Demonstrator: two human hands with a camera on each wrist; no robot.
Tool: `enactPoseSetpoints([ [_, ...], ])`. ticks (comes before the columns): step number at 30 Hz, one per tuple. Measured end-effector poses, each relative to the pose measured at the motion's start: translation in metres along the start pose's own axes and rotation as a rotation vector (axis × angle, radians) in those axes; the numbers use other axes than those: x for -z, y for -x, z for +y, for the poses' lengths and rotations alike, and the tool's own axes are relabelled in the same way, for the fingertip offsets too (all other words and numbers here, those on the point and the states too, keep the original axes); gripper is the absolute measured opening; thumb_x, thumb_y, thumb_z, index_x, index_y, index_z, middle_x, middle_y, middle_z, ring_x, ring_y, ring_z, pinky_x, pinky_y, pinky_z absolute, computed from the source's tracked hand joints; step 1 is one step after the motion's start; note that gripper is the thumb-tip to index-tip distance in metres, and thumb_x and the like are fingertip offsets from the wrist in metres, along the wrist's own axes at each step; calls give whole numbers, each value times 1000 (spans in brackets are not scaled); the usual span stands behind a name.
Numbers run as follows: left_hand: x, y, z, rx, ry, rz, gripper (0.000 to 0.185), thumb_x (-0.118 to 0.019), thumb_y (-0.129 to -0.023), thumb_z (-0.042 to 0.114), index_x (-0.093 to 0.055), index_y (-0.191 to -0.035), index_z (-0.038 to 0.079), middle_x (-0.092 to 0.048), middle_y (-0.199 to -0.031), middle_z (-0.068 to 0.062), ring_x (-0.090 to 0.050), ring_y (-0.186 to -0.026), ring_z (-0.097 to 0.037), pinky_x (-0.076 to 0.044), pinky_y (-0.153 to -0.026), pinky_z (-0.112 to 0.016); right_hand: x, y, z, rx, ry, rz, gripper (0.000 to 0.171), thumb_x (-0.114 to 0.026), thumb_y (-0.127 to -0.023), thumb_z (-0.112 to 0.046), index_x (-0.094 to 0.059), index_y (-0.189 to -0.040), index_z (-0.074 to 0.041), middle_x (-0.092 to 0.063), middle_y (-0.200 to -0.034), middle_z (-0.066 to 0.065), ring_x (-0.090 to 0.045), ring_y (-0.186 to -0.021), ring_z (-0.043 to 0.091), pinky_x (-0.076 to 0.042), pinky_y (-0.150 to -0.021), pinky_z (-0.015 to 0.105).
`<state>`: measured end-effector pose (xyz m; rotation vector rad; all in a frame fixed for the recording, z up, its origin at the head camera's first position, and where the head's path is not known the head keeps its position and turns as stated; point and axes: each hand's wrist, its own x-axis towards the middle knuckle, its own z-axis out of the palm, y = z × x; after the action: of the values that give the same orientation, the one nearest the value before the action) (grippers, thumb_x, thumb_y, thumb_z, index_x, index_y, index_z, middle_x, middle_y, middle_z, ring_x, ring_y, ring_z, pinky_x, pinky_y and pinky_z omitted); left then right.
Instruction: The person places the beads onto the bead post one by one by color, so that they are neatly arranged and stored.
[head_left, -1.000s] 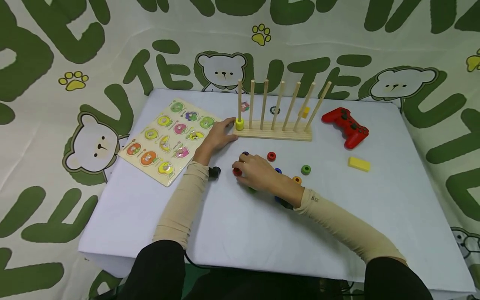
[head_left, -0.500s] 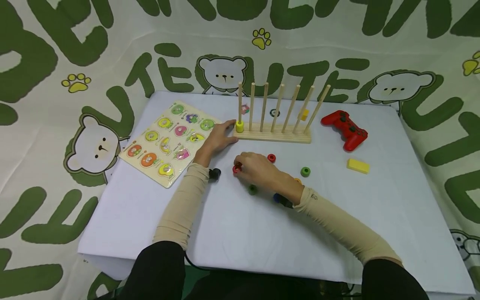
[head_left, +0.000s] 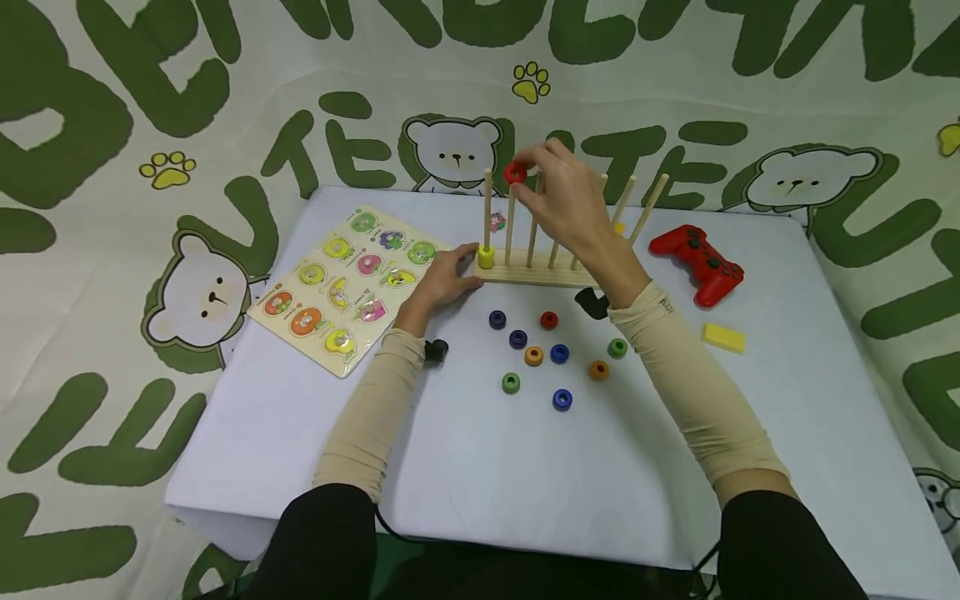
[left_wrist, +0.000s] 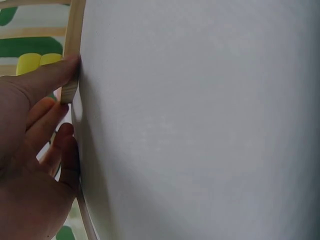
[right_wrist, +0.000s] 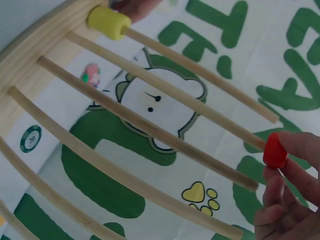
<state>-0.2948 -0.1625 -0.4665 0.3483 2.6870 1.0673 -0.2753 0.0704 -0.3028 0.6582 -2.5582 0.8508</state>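
A wooden stand (head_left: pixel 536 273) carries a row of upright pegs. Yellow rings (head_left: pixel 486 257) sit at the bottom of its leftmost peg. My left hand (head_left: pixel 442 282) grips the stand's left end; in the left wrist view the thumb (left_wrist: pixel 52 77) lies along the base's edge and a fingertip touches its end. Up at the peg tops, my right hand (head_left: pixel 567 198) pinches a red ring (right_wrist: pixel 275 150) between thumb and fingers. That ring is at the tip of the second peg (right_wrist: pixel 200 110) from the left; whether the tip has entered its hole, I cannot tell.
Several loose rings lie before the stand, among them a red ring (head_left: pixel 549 320), a blue ring (head_left: pixel 562 400) and a green ring (head_left: pixel 511 383). A fruit puzzle board (head_left: pixel 337 287) lies left. A red game controller (head_left: pixel 697 262) and a yellow block (head_left: pixel 723 337) are right.
My right hand has picked up the red ring from the table and raised it to the pegs' tops. The left hand stays at the stand's end.
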Motion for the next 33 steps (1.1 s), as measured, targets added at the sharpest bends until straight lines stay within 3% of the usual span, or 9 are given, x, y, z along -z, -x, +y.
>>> enactPoseSetpoints([
  [8,-1,2,1,1,1,31,75,-75,-101,17,-39,-166,10,-43,-167,-20,-33,-160,-36,-23,-134,-47,-6,-11,1,-55,33,-63,34,-69,-106,-22,-72,-134,-5,-68,-128,14,-65,-96,28,-50,-69,34],
  [14,-4,1,-1,-14,1,22,75,-75,-100,17,-39,-165,8,-42,-167,-21,-33,-160,-37,-23,-134,-47,-10,-6,6,-93,67,-122,40,-68,-107,-25,-69,-141,-4,-66,-134,16,-65,-93,29,-57,-74,38],
  [19,-7,1,-1,-12,-1,10,75,-74,-100,17,-38,-166,7,-41,-168,-21,-33,-160,-38,-23,-135,-47,-7,8,10,-52,69,-45,46,-69,-106,-31,-66,-144,-6,-64,-136,15,-63,-91,28,-52,-67,37],
  [22,-7,1,0,-6,-4,11,75,-74,-101,17,-37,-166,8,-40,-169,-21,-32,-160,-38,-22,-135,-47,-4,26,12,5,62,16,40,-70,-105,-29,-70,-137,-4,-65,-127,16,-65,-93,30,-53,-67,38],
  [24,-7,0,0,-1,-10,12,75,-74,-101,18,-37,-166,9,-40,-169,-20,-31,-160,-38,-22,-135,-47,-5,42,16,28,72,1,32,-70,-105,-25,-73,-128,-2,-68,-119,16,-67,-91,31,-56,-67,40],
  [26,-7,0,0,2,-18,10,75,-74,-102,18,-37,-167,9,-40,-169,-20,-31,-160,-38,-22,-135,-47,-9,61,22,16,88,-87,27,-71,-104,-23,-75,-121,-2,-70,-112,16,-67,-86,32,-58,-66,40],
  [28,-7,0,0,4,-22,5,75,-73,-102,19,-36,-167,10,-39,-170,-19,-30,-161,-37,-22,-135,-47,-15,81,30,-28,121,-239,26,-73,-102,-24,-75,-119,-3,-71,-110,15,-67,-85,31,-58,-66,41],
  [31,-6,0,1,7,-15,6,75,-73,-102,19,-37,-167,10,-39,-170,-19,-31,-160,-37,-22,-135,-48,-26,107,42,-134,169,-504,35,-76,-100,-29,-73,-126,-6,-71,-114,13,-68,-92,28,-59,-72,41],
  [33,-6,-1,1,9,-12,6,75,-73,-102,18,-37,-167,10,-39,-170,-18,-31,-161,-37,-22,-135,-47,-33,120,49,-189,195,-630,41,-77,-99,-32,-71,-131,-6,-71,-118,13,-69,-97,28,-60,-77,43],
])
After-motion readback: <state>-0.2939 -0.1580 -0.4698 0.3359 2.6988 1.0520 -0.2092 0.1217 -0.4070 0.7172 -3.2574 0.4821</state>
